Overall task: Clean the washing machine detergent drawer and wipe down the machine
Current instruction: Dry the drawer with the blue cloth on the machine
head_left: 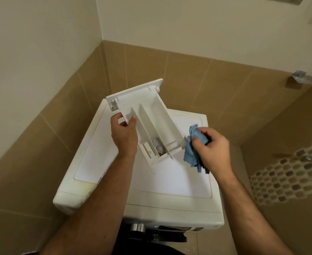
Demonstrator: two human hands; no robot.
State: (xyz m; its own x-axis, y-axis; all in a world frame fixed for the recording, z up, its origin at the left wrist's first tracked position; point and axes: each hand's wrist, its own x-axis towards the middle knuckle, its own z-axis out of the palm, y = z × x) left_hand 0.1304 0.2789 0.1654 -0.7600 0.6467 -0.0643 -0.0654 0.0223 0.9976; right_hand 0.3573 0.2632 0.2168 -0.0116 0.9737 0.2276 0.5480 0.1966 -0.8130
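The detergent drawer is out of its slot and held in the air above the washing machine, tilted so its front panel points away toward the tiled corner and its open compartments face up. The left hand grips it by one side wall alone, thumb curled over the rim into the narrow compartment and fingers wrapped under the outer edge. That one-sided hold is the main risk: the drawer is long, and any hard scrubbing at the end nearer the person could lever it out of the fingers and drop it onto the machine's top. The right hand pinches a bunched blue cloth just beside that near end of the drawer, close to its corner; whether it touches is unclear. Pushed in carelessly, the bunched cloth could snag the small siphon cap and inserts there and pop them loose. Any residue tipped out would land on the lid below.
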